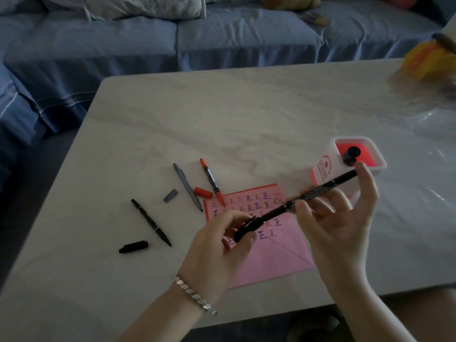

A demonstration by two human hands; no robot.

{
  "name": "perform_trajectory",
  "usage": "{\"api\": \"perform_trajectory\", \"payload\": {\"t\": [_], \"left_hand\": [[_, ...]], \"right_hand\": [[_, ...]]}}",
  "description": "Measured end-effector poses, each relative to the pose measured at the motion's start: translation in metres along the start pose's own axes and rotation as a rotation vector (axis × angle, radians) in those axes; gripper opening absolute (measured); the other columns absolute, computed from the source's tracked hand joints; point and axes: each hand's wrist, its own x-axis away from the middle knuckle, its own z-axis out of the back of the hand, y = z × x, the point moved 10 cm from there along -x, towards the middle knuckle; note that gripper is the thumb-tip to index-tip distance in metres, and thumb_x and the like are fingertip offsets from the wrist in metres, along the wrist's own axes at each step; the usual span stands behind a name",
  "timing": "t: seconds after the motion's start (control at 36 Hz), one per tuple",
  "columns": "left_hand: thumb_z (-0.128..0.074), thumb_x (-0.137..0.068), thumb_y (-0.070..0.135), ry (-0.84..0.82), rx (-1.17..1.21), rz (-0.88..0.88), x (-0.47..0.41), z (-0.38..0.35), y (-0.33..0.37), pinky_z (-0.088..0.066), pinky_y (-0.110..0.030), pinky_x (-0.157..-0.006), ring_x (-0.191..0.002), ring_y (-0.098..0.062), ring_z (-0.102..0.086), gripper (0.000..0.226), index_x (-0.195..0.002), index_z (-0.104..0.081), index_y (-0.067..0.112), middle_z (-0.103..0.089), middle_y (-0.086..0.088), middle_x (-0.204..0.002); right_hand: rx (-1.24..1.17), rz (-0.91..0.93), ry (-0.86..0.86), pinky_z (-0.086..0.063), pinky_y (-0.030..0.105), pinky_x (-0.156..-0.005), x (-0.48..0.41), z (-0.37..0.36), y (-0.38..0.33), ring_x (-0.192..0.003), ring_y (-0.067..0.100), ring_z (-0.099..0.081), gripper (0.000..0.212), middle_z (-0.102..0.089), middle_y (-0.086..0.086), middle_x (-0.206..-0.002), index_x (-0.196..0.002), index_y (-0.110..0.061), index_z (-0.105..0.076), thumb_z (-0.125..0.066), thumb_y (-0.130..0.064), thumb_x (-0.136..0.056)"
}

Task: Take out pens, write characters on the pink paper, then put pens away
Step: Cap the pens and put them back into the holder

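A pink paper [278, 255] with several written characters lies on the pale table [222, 119]. Above it my right hand [338, 225] pinches a long black pen [318, 191] by its barrel, its far end pointing at the pen holder. My left hand [217, 248] grips the black cap [246, 228] at the pen's near end; I cannot tell if the cap is fully on. To the left lie an uncapped black pen [151, 222] with its cap [133, 247], a grey pen [187, 186] with its cap [170, 195], and a red pen [212, 184] with its cap [203, 191].
A translucent square pen holder [330, 166] with a red bottom stands at the right, with one black pen [351, 155] upright inside. A clear plastic bag [431, 114] and a yellow object [424, 58] lie at the far right. A blue sofa [197, 33] runs behind the table.
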Motion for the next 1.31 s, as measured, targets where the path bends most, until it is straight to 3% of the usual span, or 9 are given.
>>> {"api": "perform_trajectory", "payload": {"t": [0.17,0.31,0.5,0.64,0.78,0.94,1.11,1.22,1.31], "left_hand": [[-0.063,-0.081,0.023,0.044,-0.014,-0.11,0.003,0.007,0.01,-0.041,-0.009,-0.058,-0.072,-0.003,-0.056,0.023,-0.084,-0.049,0.041,-0.062,0.018,-0.086],[-0.051,-0.08,0.038,-0.007,-0.029,-0.124,0.004,0.005,0.008,-0.042,-0.007,-0.057,-0.071,0.002,-0.058,0.012,-0.088,-0.044,0.043,-0.06,0.022,-0.077],[-0.047,-0.085,0.044,-0.096,-0.067,-0.146,0.007,-0.009,0.009,-0.044,-0.009,-0.065,-0.082,-0.002,-0.058,0.011,-0.096,-0.044,0.042,-0.061,0.017,-0.09],[-0.04,-0.082,0.054,-0.074,-0.102,-0.195,0.005,-0.01,0.008,-0.042,-0.009,-0.068,-0.081,-0.002,-0.056,0.042,-0.1,-0.059,0.021,-0.058,0.019,-0.083],[-0.053,-0.082,0.047,-0.073,-0.059,-0.183,0.007,-0.013,0.011,-0.04,-0.005,-0.063,-0.071,0.006,-0.056,0.028,-0.091,-0.062,0.022,-0.054,0.026,-0.069],[-0.054,-0.082,0.043,-0.156,0.166,-0.05,0.004,-0.015,0.011,-0.037,-0.019,-0.048,-0.05,-0.011,-0.045,0.009,-0.079,-0.057,0.035,-0.055,0.007,-0.059],[-0.045,-0.085,0.039,-0.021,-0.374,-0.349,0.002,-0.019,0.025,-0.043,-0.014,-0.052,-0.061,-0.003,-0.05,0.022,-0.097,-0.053,0.023,-0.058,0.008,-0.07],[-0.055,-0.086,0.033,-0.037,-0.241,-0.217,-0.015,-0.026,0.012,-0.045,-0.015,-0.064,-0.07,-0.003,-0.053,0.016,-0.097,-0.057,0.022,-0.059,0.008,-0.079],[-0.057,-0.087,0.021,-0.09,-0.117,-0.111,-0.035,-0.038,0.006,-0.049,-0.023,-0.066,-0.07,-0.007,-0.056,0.01,-0.097,-0.059,0.021,-0.059,0.008,-0.078]], "right_hand": [[-0.059,-0.07,-0.099,-0.057,0.027,-0.064,0.006,-0.013,0.009,-0.073,0.012,-0.068,0.051,-0.07,-0.001,-0.079,-0.104,-0.027,-0.039,-0.077,-0.023,-0.069],[-0.016,-0.263,-0.073,-0.054,0.022,-0.052,0.006,-0.003,0.026,-0.064,0.016,-0.069,0.056,-0.073,0.007,-0.077,-0.096,-0.026,-0.06,-0.073,-0.059,-0.052],[0.04,-0.486,-0.194,-0.034,0.021,-0.035,0.014,-0.015,0.044,-0.037,0.015,-0.041,0.033,-0.052,0.006,-0.046,-0.071,-0.002,-0.054,-0.05,-0.034,-0.076],[0.053,-0.434,-0.158,-0.032,0.017,-0.034,0.016,-0.016,0.041,-0.033,0.012,-0.039,0.027,-0.051,0.004,-0.043,-0.068,-0.002,-0.05,-0.044,-0.013,-0.091],[0.104,-0.359,-0.069,-0.028,0.017,-0.03,0.018,-0.007,0.039,-0.027,0.011,-0.036,0.033,-0.048,0.006,-0.036,-0.06,-0.002,-0.044,-0.04,-0.002,-0.092],[0.108,-0.306,-0.057,-0.027,0.014,-0.03,0.018,-0.006,0.036,-0.026,0.011,-0.038,0.035,-0.048,0.003,-0.035,-0.057,-0.002,-0.042,-0.043,0.0,-0.092],[0.045,-0.435,0.022,-0.027,0.018,-0.031,0.022,0.001,0.055,-0.03,0.01,-0.036,0.039,-0.047,0.002,-0.037,-0.054,-0.009,-0.042,-0.041,-0.005,-0.092],[0.021,-0.564,0.012,-0.034,0.022,-0.042,0.019,0.007,0.071,-0.041,0.009,-0.042,0.032,-0.05,-0.001,-0.042,-0.061,-0.01,-0.048,-0.046,-0.014,-0.093],[0.108,-0.459,0.018,-0.039,0.019,-0.044,0.0,0.021,0.056,-0.042,0.007,-0.045,0.021,-0.053,-0.002,-0.044,-0.072,-0.007,-0.053,-0.05,-0.015,-0.091]]}}
